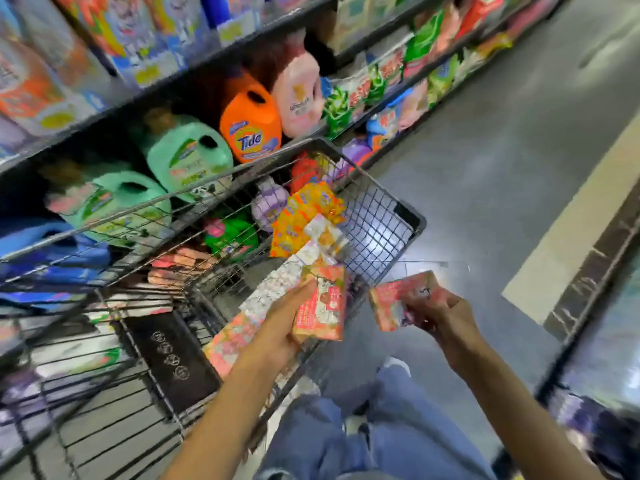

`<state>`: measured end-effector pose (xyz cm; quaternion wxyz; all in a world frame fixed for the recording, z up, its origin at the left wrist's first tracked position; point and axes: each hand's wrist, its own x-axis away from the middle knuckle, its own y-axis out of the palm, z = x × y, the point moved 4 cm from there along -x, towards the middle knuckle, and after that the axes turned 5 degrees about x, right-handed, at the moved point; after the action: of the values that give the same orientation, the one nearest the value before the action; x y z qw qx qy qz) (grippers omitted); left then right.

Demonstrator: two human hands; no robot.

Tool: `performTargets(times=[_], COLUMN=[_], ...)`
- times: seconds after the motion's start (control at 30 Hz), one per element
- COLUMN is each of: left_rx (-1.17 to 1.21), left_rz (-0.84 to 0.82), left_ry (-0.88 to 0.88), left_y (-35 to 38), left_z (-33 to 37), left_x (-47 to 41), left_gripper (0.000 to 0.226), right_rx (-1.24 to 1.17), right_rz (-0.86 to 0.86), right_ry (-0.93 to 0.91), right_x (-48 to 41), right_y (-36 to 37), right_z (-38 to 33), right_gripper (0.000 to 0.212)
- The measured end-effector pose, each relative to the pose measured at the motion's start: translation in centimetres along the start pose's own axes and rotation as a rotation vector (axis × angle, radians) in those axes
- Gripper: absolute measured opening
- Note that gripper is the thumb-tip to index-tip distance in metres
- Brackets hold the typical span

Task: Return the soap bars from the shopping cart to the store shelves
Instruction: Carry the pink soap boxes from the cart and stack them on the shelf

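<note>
While I stand beside the shopping cart [379,216] at centre frame, each hand holds one pink soap box. My left hand [287,320] has its fingers wrapped round a soap bar [323,306] just over the cart's near rim, and my right hand [436,313] pinches a second soap bar [391,301] lower right of it, outside the basket and above the floor. Neither box is on a shelf yet. More pink-and-white soap packs [273,292] lie in a row in the cart under my left hand, with orange-yellow packs [304,213] beyond them toward centre frame, so I judge the task early to midway, with a good share left to carry over. The store shelves [194,72] run across the upper left of the frame, right next to the cart, and what shows there is detergent, not soap: an orange jug [251,129] reading "Tide", green jugs [188,157] and a pink bottle [299,95] with labels too blurred to read. The print on both soap boxes is small and smeared, so unreadable. Red characters on the bags [360,95] at upper right can't be made out either.
</note>
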<state>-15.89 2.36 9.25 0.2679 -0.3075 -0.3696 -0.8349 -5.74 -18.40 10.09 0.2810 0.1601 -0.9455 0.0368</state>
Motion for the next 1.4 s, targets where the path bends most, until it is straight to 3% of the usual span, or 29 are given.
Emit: performTargets(times=[0.07,0.17,0.2,0.3,0.43,0.47,0.53,0.6,0.7,0.83,0.97,1.1,1.4], left_rx=[-0.078,-0.178,-0.202,-0.264,-0.302,-0.296,-0.289,-0.265,-0.234,-0.195,-0.199,-0.248,-0.374], left_rz=[-0.073,-0.134,-0.14,-0.134,-0.125,-0.119,-0.1,-0.063,-0.009,-0.003,0.002,-0.022,-0.141], left_ry=[-0.01,-0.031,-0.046,-0.097,-0.174,-0.196,-0.224,-0.229,-0.231,-0.224,-0.187,-0.16,-0.139], left_y=[4.1,9.7,11.4,16.1,20.6,21.5,22.9,23.9,25.6,29.2,34.9,42.2,58.0], left_z=[-1.0,-3.5,-4.6,-7.8,-11.4,-12.0,-12.6,-12.6,-12.1,-10.9,-7.8,-3.5,5.0], left_x=[-0.7,-1.9,-2.3,-3.5,-5.3,-5.6,-6.4,-7.5,-10.2,-15.4,-22.3,-28.5,-40.6], left_gripper=[0.023,0.013,0.012,0.028,0.039,0.04,0.045,0.05,0.056,0.034,0.031,0.015,0.014], right_rx=[-0.074,-0.157,-0.182,-0.249,-0.261,-0.272,-0.29,-0.299,-0.281,-0.307,-0.292,-0.294,-0.435], right_rz=[0.078,0.209,0.224,0.255,0.315,0.322,0.342,0.352,0.367,0.365,0.299,0.366,0.461], right_ry=[0.061,0.073,0.08,0.115,0.11,0.113,0.117,0.121,0.145,0.145,0.117,0.094,0.082], right_x=[1.0,2.3,2.7,3.2,2.4,2.0,0.6,-1.3,-5.0,-11.6,-19.0,-25.1,-35.7], right_y=[-3.9,-9.8,-11.6,-17.0,-23.5,-24.6,-26.7,-28.3,-29.7,-31.8,-34.1,-36.7,-41.4], right_z=[1.4,2.7,2.9,3.4,3.7,3.4,3.2,2.4,0.7,-2.6,-8.1,-13.8,-22.3], right_gripper=[0.023,0.067,0.063,0.015,0.038,0.037,0.009,0.008,0.013,0.005,0.029,0.007,0.016])
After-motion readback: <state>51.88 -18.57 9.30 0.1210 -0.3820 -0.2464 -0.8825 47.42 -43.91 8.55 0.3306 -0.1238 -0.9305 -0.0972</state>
